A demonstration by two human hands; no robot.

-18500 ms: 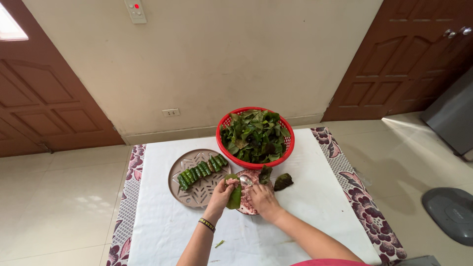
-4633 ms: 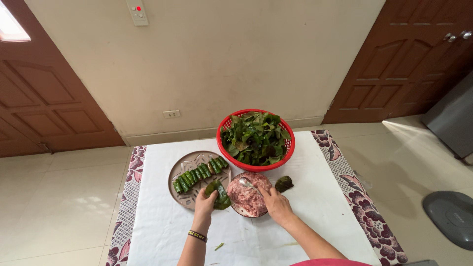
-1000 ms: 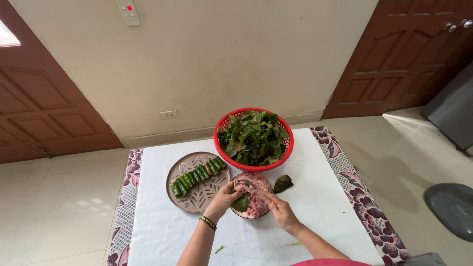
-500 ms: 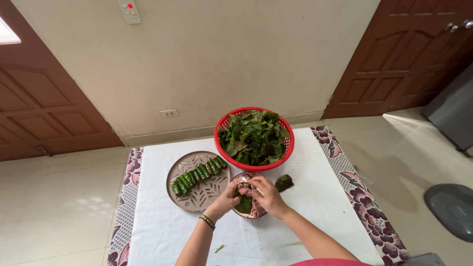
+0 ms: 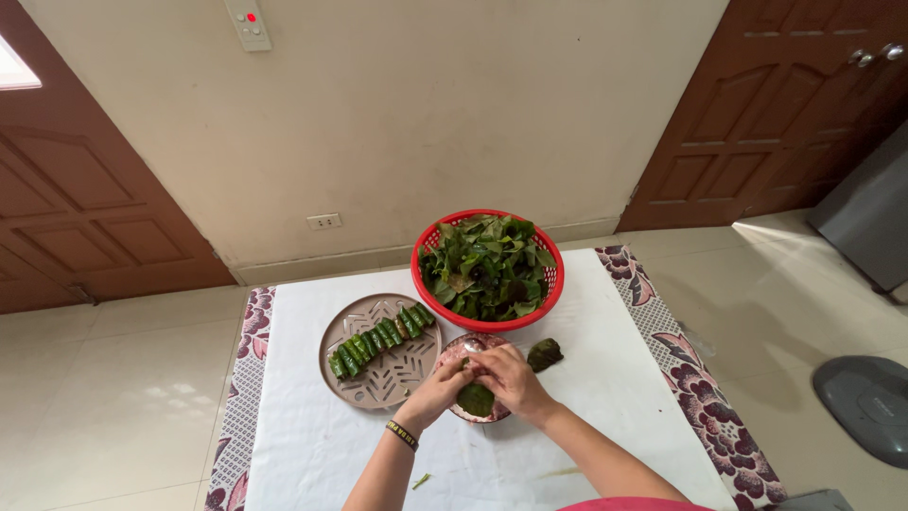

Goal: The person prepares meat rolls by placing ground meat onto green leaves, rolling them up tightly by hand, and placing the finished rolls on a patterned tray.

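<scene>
Near the counter's [image 5: 312, 445] front edge, the left hand [image 5: 437, 390] and right hand [image 5: 509, 377] meet over a small bowl of minced filling [image 5: 463, 352], each grip closed on a green leaf [image 5: 476, 399] held just above the bowl's near rim. Rolling it well calls for snug, even tucking, so no filling squeezes out. Left of the bowl, a perforated tray [image 5: 378, 383] carries a row of finished rolls [image 5: 380, 336]. Toward the far edge stands a red basket of leaves [image 5: 488, 268].
</scene>
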